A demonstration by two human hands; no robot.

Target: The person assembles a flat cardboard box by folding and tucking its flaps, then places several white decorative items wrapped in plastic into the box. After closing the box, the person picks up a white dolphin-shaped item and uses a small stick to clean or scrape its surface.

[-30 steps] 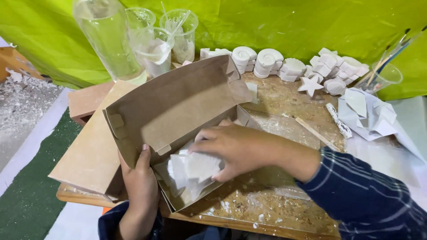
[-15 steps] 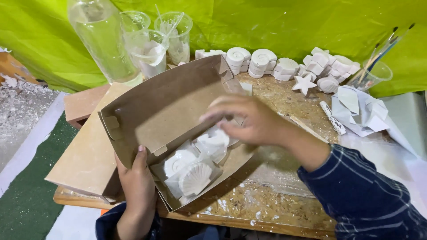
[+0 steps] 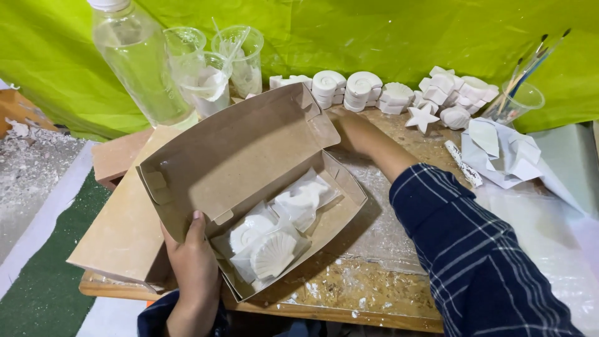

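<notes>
two hands are seen over the worktop [image 3: 349,293]. the open cardboard box [image 3: 249,162] is gripped at its near left corner by the left hand [image 3: 193,268]. three wrapped white shell casts [image 3: 274,228] are lain inside it. the right hand [image 3: 352,128] is stretched past the box lid toward a row of white casts [image 3: 365,90]; its fingers are hidden, so its grip cannot be told.

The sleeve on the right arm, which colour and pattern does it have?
The sleeve is dark navy blue with a thin pale check, a plaid pattern. The head view, the only one, shows it.
</notes>
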